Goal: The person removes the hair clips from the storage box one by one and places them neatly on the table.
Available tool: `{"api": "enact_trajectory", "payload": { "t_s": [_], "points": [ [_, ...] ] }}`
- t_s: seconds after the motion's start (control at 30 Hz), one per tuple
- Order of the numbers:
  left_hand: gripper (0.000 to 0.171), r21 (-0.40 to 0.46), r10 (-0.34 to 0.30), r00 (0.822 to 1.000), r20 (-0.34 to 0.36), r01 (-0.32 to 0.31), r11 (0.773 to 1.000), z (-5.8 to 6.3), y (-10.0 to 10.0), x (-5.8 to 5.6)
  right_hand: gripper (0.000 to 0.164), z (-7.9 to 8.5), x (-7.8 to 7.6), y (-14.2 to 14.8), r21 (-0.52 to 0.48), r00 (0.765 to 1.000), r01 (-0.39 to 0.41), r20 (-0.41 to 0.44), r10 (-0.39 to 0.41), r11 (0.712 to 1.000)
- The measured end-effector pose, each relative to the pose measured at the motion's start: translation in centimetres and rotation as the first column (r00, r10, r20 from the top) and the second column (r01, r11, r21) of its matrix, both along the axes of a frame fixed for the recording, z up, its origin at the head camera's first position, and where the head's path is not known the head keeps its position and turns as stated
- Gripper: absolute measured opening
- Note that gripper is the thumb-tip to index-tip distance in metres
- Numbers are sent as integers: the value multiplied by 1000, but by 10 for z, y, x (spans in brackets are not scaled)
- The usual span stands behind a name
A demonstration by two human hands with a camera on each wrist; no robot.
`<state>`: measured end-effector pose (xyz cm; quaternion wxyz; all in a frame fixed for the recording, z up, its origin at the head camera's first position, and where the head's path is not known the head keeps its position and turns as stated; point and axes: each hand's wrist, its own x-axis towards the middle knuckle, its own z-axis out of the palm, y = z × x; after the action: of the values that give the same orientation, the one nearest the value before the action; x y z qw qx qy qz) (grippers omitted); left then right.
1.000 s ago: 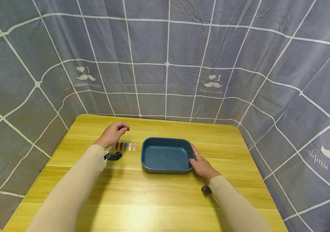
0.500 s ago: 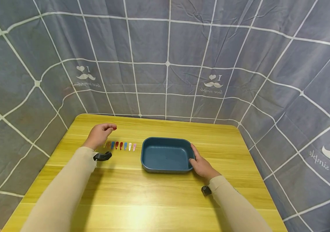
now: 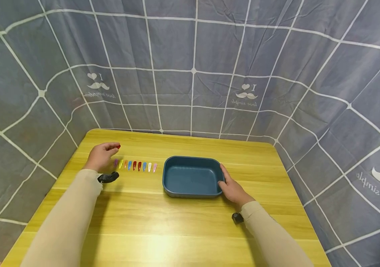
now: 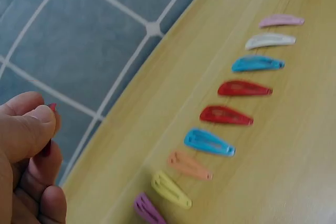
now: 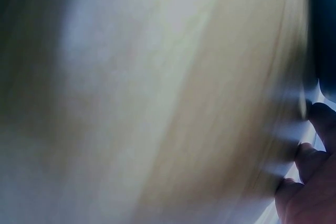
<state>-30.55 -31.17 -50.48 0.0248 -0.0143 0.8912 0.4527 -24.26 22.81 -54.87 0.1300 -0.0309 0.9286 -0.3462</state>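
Observation:
My left hand (image 3: 101,155) pinches a dark red hair clip (image 4: 47,148) between thumb and fingers, raised above the table at the left; most of the clip is hidden by the fingertips. Beside that hand lies a row of snap hair clips in several colours, from a purple clip (image 4: 148,209) and a yellow clip (image 4: 171,189) nearest the hand to a pink clip (image 3: 155,167) at the far end. My right hand (image 3: 235,191) grips the right rim of a dark blue rectangular bin (image 3: 191,195), thumb over the inside and fingers outside.
The yellow wood-grain table (image 3: 163,230) carries the bin near its middle. A grey curtain (image 3: 173,89) with white grid lines hangs close behind the table and along both sides. Black straps (image 3: 108,177) circle the wrists.
My left hand has moved left along the row with the red hair clip still pinched, uncovering the orange, yellow and purple clips. The right hand and bin stay in place.

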Motion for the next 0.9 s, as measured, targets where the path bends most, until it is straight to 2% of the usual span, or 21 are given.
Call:
{"api": "enact_trajectory", "payload": {
  "t_s": [0.27,0.6,0.73,0.9],
  "points": [
    [44,-47,35,999,9,-35,998,-11,-15,0,73,3,0,-1,-10,1000,7,12,-7,1000],
    [40,-99,41,997,63,-35,995,-39,-36,2,73,0,-2,-1,-5,1000,-7,10,7,1000],
    [40,-100,46,995,93,-36,994,-44,-39,2,73,1,-2,-1,-6,1000,-4,15,4,1000],
    [40,-119,55,994,99,-43,992,-47,-40,-1,74,1,-3,-1,8,1000,-2,16,2,1000]
  ]
}}
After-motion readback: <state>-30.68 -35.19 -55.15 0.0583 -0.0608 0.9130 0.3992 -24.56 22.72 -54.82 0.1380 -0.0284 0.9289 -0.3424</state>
